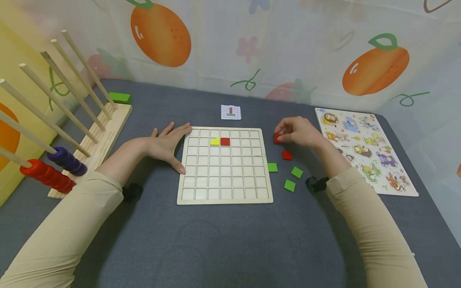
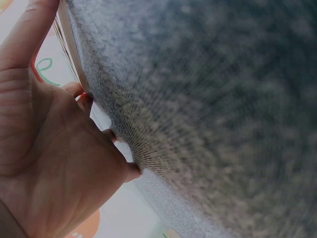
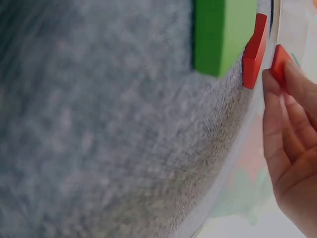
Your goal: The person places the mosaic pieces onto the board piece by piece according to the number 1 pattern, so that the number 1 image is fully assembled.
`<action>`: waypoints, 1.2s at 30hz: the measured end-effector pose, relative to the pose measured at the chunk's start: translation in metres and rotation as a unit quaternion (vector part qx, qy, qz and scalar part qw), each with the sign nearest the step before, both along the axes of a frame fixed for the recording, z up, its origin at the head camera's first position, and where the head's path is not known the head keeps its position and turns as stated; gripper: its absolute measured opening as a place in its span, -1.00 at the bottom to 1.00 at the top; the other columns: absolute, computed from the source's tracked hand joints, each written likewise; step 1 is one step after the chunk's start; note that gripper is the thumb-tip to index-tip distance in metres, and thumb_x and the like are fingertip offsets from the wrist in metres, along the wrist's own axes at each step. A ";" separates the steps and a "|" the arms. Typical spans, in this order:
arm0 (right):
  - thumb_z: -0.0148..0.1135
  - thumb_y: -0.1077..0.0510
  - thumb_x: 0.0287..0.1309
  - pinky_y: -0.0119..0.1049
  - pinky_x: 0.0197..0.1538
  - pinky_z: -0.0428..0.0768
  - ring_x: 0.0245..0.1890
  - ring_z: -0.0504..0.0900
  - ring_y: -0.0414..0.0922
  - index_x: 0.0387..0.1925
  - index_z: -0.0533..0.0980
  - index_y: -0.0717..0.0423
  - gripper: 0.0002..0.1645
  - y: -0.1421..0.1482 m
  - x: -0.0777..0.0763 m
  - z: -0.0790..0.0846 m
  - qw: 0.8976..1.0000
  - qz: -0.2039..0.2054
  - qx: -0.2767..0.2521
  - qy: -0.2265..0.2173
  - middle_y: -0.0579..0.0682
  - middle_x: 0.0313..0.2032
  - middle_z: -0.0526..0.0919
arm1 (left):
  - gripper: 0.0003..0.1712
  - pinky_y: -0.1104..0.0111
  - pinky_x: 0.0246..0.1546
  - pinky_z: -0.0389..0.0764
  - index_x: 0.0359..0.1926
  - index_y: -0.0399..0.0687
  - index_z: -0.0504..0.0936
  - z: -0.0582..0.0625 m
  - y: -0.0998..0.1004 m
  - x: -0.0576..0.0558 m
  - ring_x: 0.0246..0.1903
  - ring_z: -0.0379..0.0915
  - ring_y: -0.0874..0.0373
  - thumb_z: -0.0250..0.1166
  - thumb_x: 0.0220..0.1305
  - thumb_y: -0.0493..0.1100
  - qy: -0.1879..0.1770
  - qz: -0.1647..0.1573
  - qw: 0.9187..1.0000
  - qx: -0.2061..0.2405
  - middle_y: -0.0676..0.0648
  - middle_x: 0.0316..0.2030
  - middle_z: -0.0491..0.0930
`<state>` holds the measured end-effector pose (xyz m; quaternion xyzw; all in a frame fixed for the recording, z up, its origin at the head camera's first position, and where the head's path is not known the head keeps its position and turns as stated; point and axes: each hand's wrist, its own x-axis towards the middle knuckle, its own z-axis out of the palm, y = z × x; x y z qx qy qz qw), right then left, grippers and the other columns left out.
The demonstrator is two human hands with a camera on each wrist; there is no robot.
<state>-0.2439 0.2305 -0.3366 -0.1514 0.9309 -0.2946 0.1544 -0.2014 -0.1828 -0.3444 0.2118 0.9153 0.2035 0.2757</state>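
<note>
A pale, lightly creased backdrop (image 1: 212, 48) rises behind the dark grey surface (image 1: 216, 248), printed with large oranges (image 1: 160, 36), faded strawberries (image 1: 282, 92), a pink flower (image 1: 247, 51) and green squiggles (image 1: 247, 84). At far left is a yellow stretch (image 1: 11, 50), another orange partly showing on it. The surface looks fabric-like, its far right corner rounded. Soft light leaves blurred shadows there.
</note>
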 end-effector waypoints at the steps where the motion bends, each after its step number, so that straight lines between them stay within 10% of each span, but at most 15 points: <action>1: 0.31 0.25 0.22 -0.28 -0.14 0.61 -0.24 0.67 -0.09 -0.08 0.61 0.14 -0.78 -0.001 0.000 0.001 1.000 -0.003 -0.004 -0.002 0.10 -0.19 0.69 | 0.61 -0.48 0.31 -0.48 0.59 0.02 -0.30 0.000 0.000 0.000 0.55 -0.69 -0.30 0.59 -0.24 0.33 0.000 0.000 1.000 0.000 -0.08 0.61 -0.44; 36: 0.42 0.18 0.12 -0.28 -0.18 0.64 -0.28 0.75 -0.07 -0.14 0.70 0.00 -0.77 -0.080 0.013 0.024 0.995 0.055 -0.080 0.016 -0.05 -0.20 0.73 | 0.61 -0.49 0.30 -0.47 0.59 0.04 -0.32 0.001 -0.001 0.000 0.55 -0.70 -0.30 0.60 -0.24 0.32 -0.001 -0.001 1.000 0.000 -0.08 0.61 -0.45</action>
